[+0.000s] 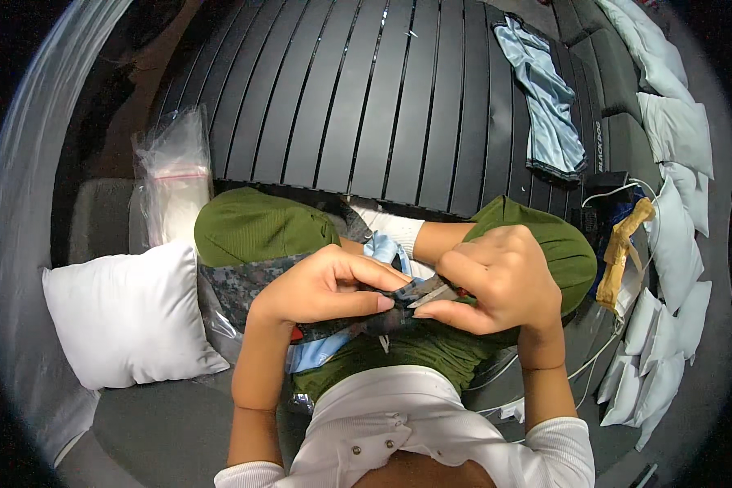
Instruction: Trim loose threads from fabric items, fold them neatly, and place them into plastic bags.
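Observation:
A grey-blue camouflage cloth [256, 286] with light blue fabric [318, 351] at it lies across my lap. Between thumb and fingers, my left hand [321, 285] pinches a fold of this cloth just above my lap. My right hand [503, 281] is closed right beside it, its thumb and curled index finger around a narrow grey pointed piece [435, 296] against the cloth. Whether that piece is a tool or a cloth edge I cannot make out. A bit of red shows under the right fingers. The fingertips of both hands almost meet.
Ahead stands a black slatted table [366, 106], with a light blue cloth with dark edges [542, 93] at its right. A white cushion [130, 317] and clear plastic bags [175, 191] lie left. Several white cushions [675, 232], a yellow strip [624, 248] and a white cable [602, 351] are right.

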Tool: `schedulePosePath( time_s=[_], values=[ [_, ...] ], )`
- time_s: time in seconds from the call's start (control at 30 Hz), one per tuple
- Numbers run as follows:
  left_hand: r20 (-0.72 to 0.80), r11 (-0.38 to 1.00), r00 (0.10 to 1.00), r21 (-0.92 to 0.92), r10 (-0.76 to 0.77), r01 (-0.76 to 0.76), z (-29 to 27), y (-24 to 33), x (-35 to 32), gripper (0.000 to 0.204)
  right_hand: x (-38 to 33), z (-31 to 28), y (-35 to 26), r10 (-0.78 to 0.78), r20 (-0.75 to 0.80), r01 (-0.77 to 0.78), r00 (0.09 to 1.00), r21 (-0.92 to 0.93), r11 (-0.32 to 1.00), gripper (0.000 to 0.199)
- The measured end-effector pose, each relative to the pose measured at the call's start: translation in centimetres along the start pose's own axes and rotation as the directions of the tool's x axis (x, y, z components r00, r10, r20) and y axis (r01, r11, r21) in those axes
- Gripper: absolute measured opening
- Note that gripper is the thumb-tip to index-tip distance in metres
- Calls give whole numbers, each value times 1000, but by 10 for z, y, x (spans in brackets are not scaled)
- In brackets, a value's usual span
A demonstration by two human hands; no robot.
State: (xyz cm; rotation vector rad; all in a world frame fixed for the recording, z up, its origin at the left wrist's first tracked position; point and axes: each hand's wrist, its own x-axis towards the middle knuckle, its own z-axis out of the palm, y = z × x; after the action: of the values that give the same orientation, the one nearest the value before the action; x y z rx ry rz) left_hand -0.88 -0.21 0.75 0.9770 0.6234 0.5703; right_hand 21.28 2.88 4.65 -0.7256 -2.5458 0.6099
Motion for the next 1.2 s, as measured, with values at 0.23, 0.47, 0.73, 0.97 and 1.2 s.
schedulePosePath(
  time_s=[0.23,0.47,0.73,0.97,1.2],
  values=[
    [82,998,995,-37,60,-57,-8,-8,-2,24,2,-1,-4,-5,8,6,1000,-88,996,43],
    [-39,999,999,-37,-2,1,3,5,-3,19,0,0,-1,31,-79,-29,996,33,999,38],
    [0,997,998,-52,61,-60,6,9,-2,18,0,-2,-3,18,-6,-17,1000,63,998,39],
    [-20,990,990,-21,141,-141,10,8,2,13,0,1,-3,-13,-31,17,999,122,992,37],
    [-3,979,980,-5,201,-201,9,3,3,12,2,2,-4,-10,-23,13,1000,148,989,36]
  ],
)
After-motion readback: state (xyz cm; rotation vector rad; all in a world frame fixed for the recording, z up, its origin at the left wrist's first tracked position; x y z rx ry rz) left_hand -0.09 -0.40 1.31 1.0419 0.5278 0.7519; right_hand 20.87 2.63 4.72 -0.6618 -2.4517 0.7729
